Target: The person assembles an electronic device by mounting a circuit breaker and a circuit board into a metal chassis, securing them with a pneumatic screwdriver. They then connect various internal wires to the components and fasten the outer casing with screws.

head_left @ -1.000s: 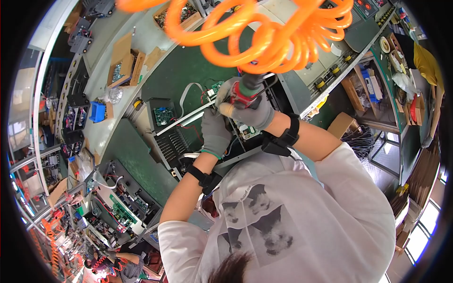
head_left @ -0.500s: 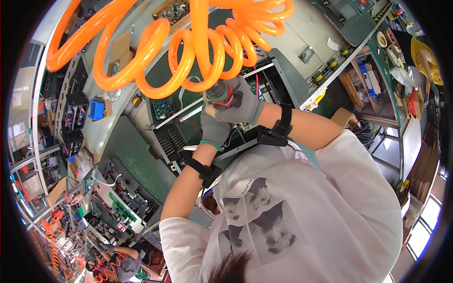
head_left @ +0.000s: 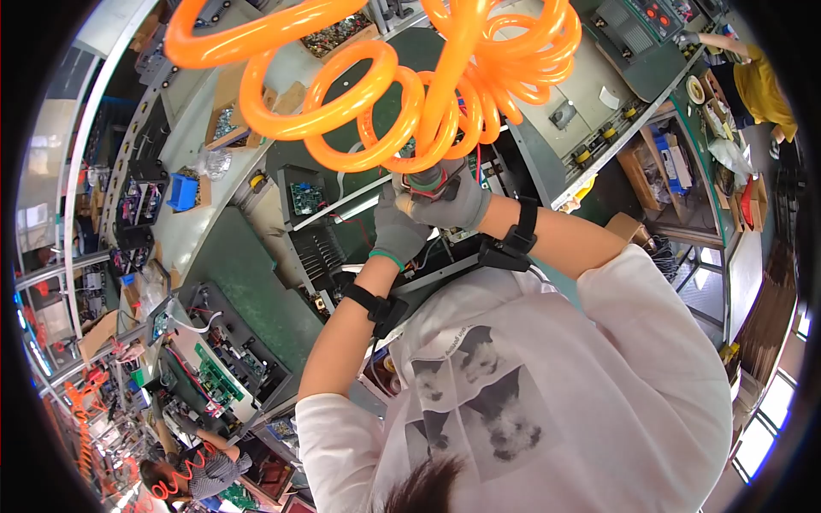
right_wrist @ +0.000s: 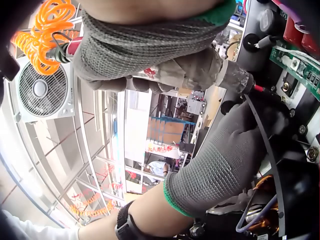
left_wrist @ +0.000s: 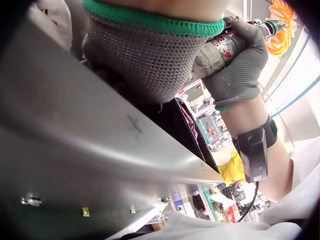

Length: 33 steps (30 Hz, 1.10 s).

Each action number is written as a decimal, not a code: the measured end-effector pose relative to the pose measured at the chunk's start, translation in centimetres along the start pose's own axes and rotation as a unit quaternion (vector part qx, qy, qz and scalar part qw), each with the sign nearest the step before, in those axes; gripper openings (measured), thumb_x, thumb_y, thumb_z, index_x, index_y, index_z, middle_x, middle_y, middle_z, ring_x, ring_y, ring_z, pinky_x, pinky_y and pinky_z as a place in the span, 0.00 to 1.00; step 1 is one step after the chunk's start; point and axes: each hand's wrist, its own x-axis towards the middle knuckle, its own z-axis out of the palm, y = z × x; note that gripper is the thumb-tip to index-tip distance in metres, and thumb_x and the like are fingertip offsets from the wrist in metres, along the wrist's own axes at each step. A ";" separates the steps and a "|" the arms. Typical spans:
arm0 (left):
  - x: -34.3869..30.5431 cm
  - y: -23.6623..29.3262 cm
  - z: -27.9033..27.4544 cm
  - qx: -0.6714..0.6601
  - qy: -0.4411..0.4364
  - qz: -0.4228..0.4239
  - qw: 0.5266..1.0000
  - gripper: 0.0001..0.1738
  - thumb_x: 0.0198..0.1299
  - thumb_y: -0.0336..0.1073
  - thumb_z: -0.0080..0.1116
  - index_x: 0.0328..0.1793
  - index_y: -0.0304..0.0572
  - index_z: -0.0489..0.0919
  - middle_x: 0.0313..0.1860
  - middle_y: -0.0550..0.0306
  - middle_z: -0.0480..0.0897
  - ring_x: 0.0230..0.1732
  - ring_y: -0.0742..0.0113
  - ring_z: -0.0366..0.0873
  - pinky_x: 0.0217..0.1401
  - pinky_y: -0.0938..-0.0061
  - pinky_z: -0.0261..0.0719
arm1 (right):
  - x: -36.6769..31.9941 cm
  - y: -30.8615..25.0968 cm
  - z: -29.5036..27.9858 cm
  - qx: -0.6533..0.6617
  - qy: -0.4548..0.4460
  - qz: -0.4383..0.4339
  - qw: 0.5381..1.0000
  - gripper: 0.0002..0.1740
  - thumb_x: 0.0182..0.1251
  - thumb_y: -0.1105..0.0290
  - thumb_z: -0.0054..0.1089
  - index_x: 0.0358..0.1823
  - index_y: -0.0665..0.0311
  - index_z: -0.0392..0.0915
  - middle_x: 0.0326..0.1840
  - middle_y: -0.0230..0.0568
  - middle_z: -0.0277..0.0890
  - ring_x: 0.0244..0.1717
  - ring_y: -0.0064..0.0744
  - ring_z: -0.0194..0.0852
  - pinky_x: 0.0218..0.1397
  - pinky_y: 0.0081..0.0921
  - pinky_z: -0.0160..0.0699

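The gloved right hand (head_left: 453, 205) grips a red and grey air screwdriver (right_wrist: 190, 72), its fingers curled round the body. In the right wrist view, the driver's thin bit (right_wrist: 260, 89) points down into an open black case (head_left: 428, 280) with circuit boards and wires. The gloved left hand (head_left: 400, 232) is low beside the bit, inside the case; its dark fingertips blend with the case, and what they touch cannot be made out. In the left wrist view, the left hand (left_wrist: 140, 57) is partly behind the case's metal side (left_wrist: 100, 145).
An orange coiled air hose (head_left: 359, 94) hangs above the hands in the head view. A blue bin (head_left: 181, 192) and cardboard boxes of small parts stand on the bench at left. Another unit with boards (head_left: 218, 380) lies lower left. People are in the background.
Against one second ago, the right hand and driver are further left over the case, close against the left hand. The hose coils swung left, then partly back right.
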 end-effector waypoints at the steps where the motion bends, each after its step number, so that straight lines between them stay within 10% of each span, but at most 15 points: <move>1: 0.4 -0.3 -0.2 -0.018 0.006 0.022 1.000 0.27 0.54 0.46 0.59 0.60 0.54 0.70 0.61 0.56 0.73 0.60 0.54 0.71 0.60 0.64 0.71 | 0.0 0.2 0.2 0.000 -0.002 -0.007 1.000 0.13 0.48 0.79 0.64 0.37 0.61 0.75 0.31 0.29 0.76 0.35 0.27 0.75 0.42 0.26 0.76; 2: 0.3 -0.5 -0.5 0.299 -0.012 0.068 0.952 0.31 0.53 0.48 0.59 0.65 0.60 0.68 0.64 0.55 0.70 0.61 0.51 0.70 0.59 0.62 0.71 | 0.0 0.8 0.5 0.066 0.018 -0.029 0.997 0.13 0.48 0.80 0.63 0.37 0.61 0.74 0.32 0.30 0.76 0.36 0.27 0.75 0.42 0.26 0.76; 11: -0.3 6.8 -2.3 0.501 -0.094 -0.026 0.860 0.26 0.59 0.44 0.53 0.62 0.40 0.72 0.56 0.43 0.71 0.58 0.47 0.69 0.59 0.55 0.68 | -0.6 -5.5 -2.9 0.254 0.112 -0.052 0.959 0.11 0.48 0.84 0.60 0.35 0.66 0.76 0.34 0.34 0.76 0.34 0.21 0.74 0.37 0.21 0.75; 15: -2.1 8.2 -4.2 0.379 -0.011 -0.031 0.925 0.22 0.57 0.44 0.55 0.55 0.40 0.75 0.43 0.47 0.74 0.48 0.53 0.74 0.50 0.59 0.73 | -4.0 -7.5 -6.2 0.398 0.150 -0.031 0.904 0.13 0.50 0.85 0.55 0.39 0.67 0.73 0.34 0.41 0.76 0.31 0.25 0.73 0.30 0.22 0.73; 18: -4.8 10.4 -5.5 0.053 0.071 -0.134 0.987 0.22 0.58 0.38 0.54 0.57 0.36 0.74 0.40 0.52 0.74 0.42 0.61 0.75 0.45 0.68 0.75 | -6.3 -6.7 -7.8 0.327 0.250 -0.072 0.908 0.13 0.49 0.82 0.54 0.38 0.67 0.71 0.32 0.44 0.76 0.30 0.30 0.74 0.30 0.25 0.73; 20: -6.4 9.8 -5.9 -0.372 -0.006 -0.185 0.910 0.20 0.63 0.32 0.49 0.60 0.32 0.72 0.43 0.53 0.76 0.42 0.67 0.76 0.44 0.76 0.75 | -8.0 -6.8 -8.4 0.354 0.316 -0.044 0.879 0.14 0.46 0.80 0.55 0.38 0.66 0.71 0.31 0.45 0.76 0.31 0.34 0.75 0.34 0.28 0.76; 27: -8.9 13.1 -1.0 -0.499 -0.066 -0.189 0.843 0.19 0.70 0.38 0.47 0.62 0.33 0.69 0.44 0.51 0.78 0.42 0.67 0.79 0.39 0.84 0.75 | -11.7 -7.4 -10.0 0.380 0.389 -0.038 0.838 0.16 0.46 0.77 0.58 0.39 0.64 0.70 0.30 0.46 0.74 0.33 0.43 0.75 0.36 0.36 0.77; 33: -7.9 13.4 1.6 -0.483 -0.120 -0.213 0.841 0.20 0.70 0.53 0.46 0.40 0.42 0.70 0.21 0.62 0.69 0.21 0.79 0.59 0.23 0.84 0.56 | -12.3 -8.0 -9.9 0.362 0.382 -0.051 0.849 0.16 0.47 0.71 0.61 0.38 0.65 0.69 0.32 0.42 0.71 0.33 0.42 0.73 0.37 0.34 0.75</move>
